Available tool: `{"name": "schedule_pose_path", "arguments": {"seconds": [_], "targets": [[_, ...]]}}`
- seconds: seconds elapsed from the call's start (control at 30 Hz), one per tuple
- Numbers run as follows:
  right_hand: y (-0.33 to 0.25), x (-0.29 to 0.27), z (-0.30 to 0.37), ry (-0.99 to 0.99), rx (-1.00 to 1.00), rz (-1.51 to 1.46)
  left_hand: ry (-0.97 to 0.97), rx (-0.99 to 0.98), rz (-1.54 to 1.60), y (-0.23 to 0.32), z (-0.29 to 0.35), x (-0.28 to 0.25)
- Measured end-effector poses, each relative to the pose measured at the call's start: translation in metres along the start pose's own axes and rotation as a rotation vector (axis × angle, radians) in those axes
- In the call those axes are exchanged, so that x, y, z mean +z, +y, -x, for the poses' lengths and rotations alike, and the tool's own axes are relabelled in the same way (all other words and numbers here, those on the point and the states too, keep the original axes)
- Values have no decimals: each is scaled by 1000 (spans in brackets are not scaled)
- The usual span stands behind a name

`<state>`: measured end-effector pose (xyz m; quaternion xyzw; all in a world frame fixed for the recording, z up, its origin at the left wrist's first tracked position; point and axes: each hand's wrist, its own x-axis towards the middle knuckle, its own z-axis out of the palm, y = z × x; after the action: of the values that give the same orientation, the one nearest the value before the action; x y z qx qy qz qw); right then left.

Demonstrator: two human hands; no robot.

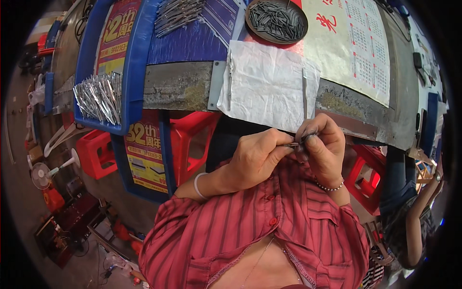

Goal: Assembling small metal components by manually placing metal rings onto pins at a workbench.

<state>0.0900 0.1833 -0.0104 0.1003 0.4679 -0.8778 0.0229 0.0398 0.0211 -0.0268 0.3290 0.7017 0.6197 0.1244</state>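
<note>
In front of my striped shirt, at the table's near edge, my two hands almost meet. My left hand is closed in a pinch on a thin metal piece, whose short visible end points at the other hand. Thumb and fingers of my right hand press together around the dark far end of it, with blackened fingertips; the exact kind is hidden. Just beyond, a creased white sheet hangs over the table edge. On it lie a slim shiny metal piece at the left and a narrow grey strip at the right.
A round bowl of dark slim metal pieces stands beyond the sheet. Shiny slim pieces fill the near end of a blue tray; more lie on blue packaging. Red stools stand below. Another person's arm shows at right.
</note>
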Motion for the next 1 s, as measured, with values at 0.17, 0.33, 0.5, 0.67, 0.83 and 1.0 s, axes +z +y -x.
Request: {"name": "schedule_pose_path", "arguments": {"seconds": [0.17,0.33,0.5,0.67,0.83,1.0], "targets": [[1,1,0,6,14,-28,-12,-67,69,2,1,-2],[4,-2,0,18,56,-67,-58,-136,104,5,1,-3],[4,-3,0,28,101,-94,-73,-176,133,5,1,-2],[3,-3,1,8,106,-128,-77,-245,229,6,2,0],[2,-3,5,31,95,77,-82,-216,109,4,7,0],[6,-1,8,57,36,148,-46,-107,-35,5,7,2]]}}
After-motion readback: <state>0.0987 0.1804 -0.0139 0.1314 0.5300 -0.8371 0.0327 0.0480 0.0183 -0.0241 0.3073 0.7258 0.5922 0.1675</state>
